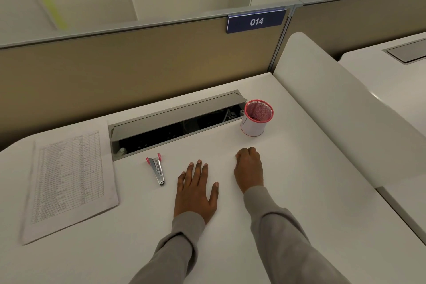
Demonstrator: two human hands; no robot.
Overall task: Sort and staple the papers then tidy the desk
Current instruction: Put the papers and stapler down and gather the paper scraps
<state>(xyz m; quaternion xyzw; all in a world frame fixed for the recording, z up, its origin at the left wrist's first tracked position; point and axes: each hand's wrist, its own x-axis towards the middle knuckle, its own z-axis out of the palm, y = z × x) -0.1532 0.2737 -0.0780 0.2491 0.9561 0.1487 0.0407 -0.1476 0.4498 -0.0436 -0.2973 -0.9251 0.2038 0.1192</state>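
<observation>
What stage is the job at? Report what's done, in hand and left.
Done: the papers lie in one stack at the desk's left; whether stapled, I can't tell. In hand: nothing; the left hand rests flat, the right hand curled. Left: the stapler lies loose, away from the pink cup.

The white desk (pixel 230 226) bears papers (pixel 69 182), a stapler (pixel 157 170), a pink mesh cup (pixel 256 118) and both hands.

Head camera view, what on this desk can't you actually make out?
- Papers: table rows visible, text too small and blurred to read; sheet count unclear.
- Right hand: curled, so its own fingers hide whether it holds anything.
- Cable tray: interior dark under the raised flap.
- Pen cup: contents unclear through the mesh.
- Stapler: whether loaded.
</observation>
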